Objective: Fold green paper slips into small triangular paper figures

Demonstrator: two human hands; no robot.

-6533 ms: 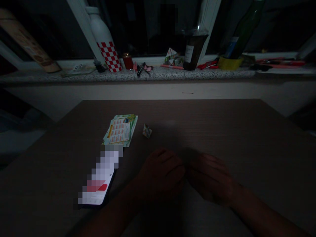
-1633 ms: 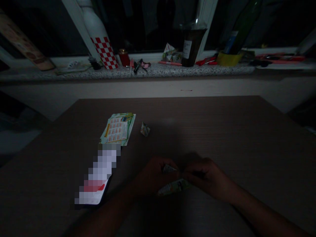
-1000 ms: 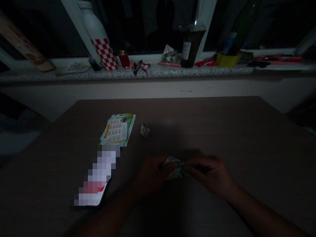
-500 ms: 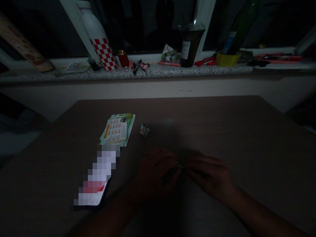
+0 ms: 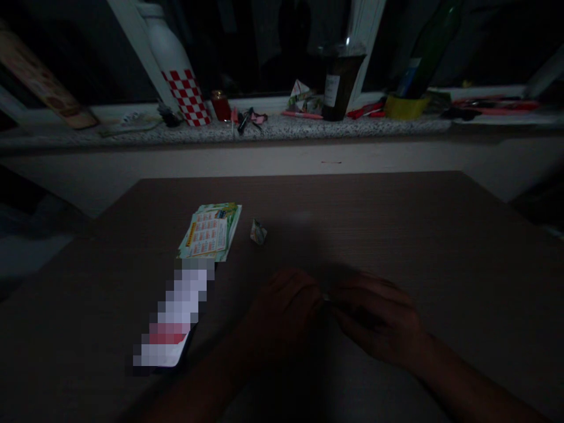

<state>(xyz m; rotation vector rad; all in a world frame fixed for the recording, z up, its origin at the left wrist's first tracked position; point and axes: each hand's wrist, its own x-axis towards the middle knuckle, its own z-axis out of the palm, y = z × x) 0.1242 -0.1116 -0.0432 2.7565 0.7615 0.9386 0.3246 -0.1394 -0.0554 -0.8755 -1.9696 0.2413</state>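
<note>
Over the middle of the tabletop, my left hand (image 5: 286, 308) and my right hand (image 5: 379, 314) meet at their fingertips. Between them shows a sliver of a small pale piece of paper (image 5: 326, 297), pinched from both sides. Fingers and deep shadow hide most of it, so its shape cannot be made out. Beyond my left hand lies a small folded paper piece (image 5: 258, 232) with printed sides. To its left is a stack of printed green-and-white cards (image 5: 207, 232). A phone (image 5: 174, 355) with a lit, blurred screen rests near my left forearm, its top end touching the cards.
Behind the wooden table (image 5: 396, 217) runs a speckled sill (image 5: 282, 127) below a dark window. On it stand a red-checked white bottle (image 5: 185, 88), a dark plastic cup (image 5: 339, 88), a green bottle (image 5: 429, 53) by a yellow tape roll (image 5: 405, 107), and several pens.
The fingers of my left hand have closed in, and less of the pale piece shows between the hands. My right hand has shifted slightly. The cards, phone and folded piece stay put.
</note>
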